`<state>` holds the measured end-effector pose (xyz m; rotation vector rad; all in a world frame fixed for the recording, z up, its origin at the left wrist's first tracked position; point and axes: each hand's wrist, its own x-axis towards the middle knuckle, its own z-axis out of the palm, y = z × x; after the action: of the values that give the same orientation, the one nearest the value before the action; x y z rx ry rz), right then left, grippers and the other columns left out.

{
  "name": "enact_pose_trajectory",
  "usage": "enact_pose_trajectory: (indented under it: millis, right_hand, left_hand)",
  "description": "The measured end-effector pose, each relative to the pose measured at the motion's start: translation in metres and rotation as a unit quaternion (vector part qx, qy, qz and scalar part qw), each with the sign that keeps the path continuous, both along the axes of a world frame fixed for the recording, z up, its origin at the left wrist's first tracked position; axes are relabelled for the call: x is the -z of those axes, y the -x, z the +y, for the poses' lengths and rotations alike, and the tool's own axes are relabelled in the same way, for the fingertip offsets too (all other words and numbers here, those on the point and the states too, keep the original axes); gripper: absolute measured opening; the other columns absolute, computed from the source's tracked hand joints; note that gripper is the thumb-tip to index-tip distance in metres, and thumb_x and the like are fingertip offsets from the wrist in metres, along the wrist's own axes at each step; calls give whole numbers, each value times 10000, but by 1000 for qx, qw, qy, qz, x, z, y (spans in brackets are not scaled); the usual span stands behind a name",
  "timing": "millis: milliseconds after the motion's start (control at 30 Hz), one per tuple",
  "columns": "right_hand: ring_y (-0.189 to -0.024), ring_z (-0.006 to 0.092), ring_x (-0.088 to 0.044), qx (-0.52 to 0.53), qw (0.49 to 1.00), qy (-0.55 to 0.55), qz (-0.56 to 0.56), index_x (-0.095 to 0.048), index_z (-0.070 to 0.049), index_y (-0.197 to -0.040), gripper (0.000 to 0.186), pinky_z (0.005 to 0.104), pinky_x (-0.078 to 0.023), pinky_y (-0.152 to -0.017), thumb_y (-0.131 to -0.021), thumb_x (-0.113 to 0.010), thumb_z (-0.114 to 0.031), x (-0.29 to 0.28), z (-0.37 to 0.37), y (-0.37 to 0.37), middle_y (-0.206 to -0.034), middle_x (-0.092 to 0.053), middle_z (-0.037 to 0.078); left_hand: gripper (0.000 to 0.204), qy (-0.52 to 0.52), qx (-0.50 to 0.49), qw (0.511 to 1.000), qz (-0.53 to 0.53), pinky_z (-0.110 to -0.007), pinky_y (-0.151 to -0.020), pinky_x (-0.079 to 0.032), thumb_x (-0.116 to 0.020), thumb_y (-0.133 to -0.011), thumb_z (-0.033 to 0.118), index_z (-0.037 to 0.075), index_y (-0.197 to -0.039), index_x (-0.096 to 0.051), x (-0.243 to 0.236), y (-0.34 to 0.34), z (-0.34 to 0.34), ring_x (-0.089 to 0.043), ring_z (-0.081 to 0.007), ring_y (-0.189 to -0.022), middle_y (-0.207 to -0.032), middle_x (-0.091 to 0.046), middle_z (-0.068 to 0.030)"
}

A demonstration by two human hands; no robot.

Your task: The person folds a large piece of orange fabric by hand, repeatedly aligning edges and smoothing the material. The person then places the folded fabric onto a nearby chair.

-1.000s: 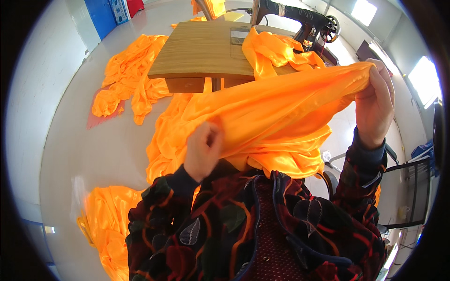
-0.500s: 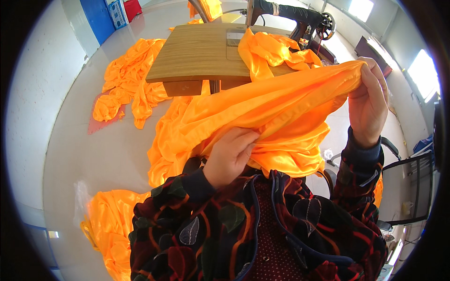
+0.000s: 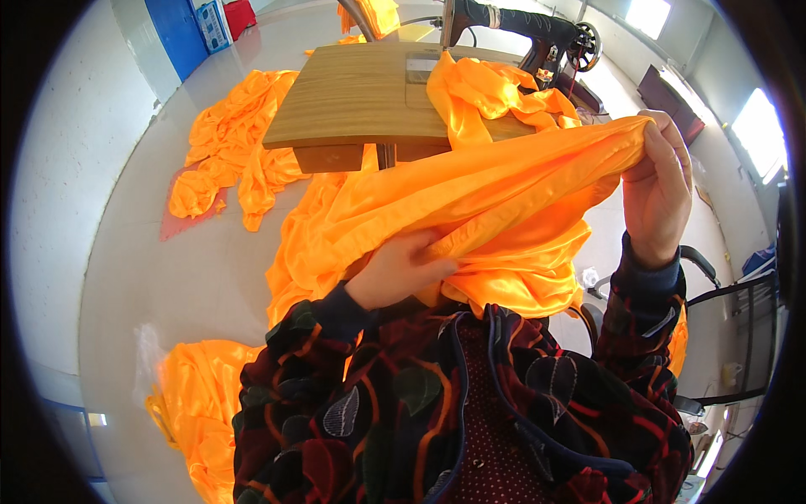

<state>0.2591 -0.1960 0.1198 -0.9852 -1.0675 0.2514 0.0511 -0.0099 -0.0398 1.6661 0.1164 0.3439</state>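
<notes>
A large piece of shiny orange satin cloth (image 3: 495,185) stretches in long folds across my lap, between my two hands. My right hand (image 3: 659,181), raised at the right, pinches its upper corner between thumb and fingers. Lower down, near the middle, my left hand (image 3: 399,270) holds a fold of the same cloth. Its thumb points right, and the fingertips are partly hidden in the fabric. From my right hand a hemmed band of the cloth slants down toward my left hand. The rest hangs in loose folds over my legs.
Ahead stands a wooden sewing table (image 3: 353,92) with a black sewing machine (image 3: 529,25) and bunched orange fabric (image 3: 487,88) on it. More orange fabric heaps (image 3: 239,126) lie on the floor at left, and another (image 3: 201,403) lower left. A black-framed chair (image 3: 730,336) stands right.
My left hand has shifted slightly left and down, its thumb now apart from the index finger, with cloth between. My right hand keeps its pinch, slightly lower.
</notes>
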Motion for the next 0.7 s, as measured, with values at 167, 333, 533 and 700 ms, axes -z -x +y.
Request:
enact_pose_trajectory:
  millis: [167,333,533,700]
  right_hand:
    - [-897,130,-598,-16,1000,26,-1,-546,-12,-997,190,263,-444,-832,-975,-420,-153,4,-1,-6,-948,-611,66]
    - [-879,122,-588,-17,999,33,8,-561,-24,-969,160,262,-444,-826,-967,-439,-127,14,4,4,-945,-604,51]
    - [-800,100,-598,18,1000,16,6,-578,-10,-991,168,248,-470,-754,-961,-471,-136,17,11,10,-907,-619,40]
    - [-839,118,-608,31,999,21,2,-581,-11,-992,171,250,-466,-779,-958,-470,-137,15,6,4,-964,-640,69]
  left_hand:
    - [477,-206,-10,960,189,-295,-922,-444,-669,-859,296,-11,-1211,-573,70,37,59,-579,-183,-1058,-1135,-625,-133]
    - [441,-307,-142,919,202,-330,-944,-437,-644,-865,312,27,-1198,-593,154,41,136,-565,-275,-1125,-1187,-613,-162]
    - [333,-199,-234,945,110,-309,-897,-454,-632,-877,202,38,-1166,-614,229,58,166,-594,-196,-1040,-1079,-650,-115]
    - [218,-212,-261,918,210,-290,-786,-484,-618,-874,96,-1,-1067,-649,219,125,165,-609,-142,-882,-913,-671,-26]
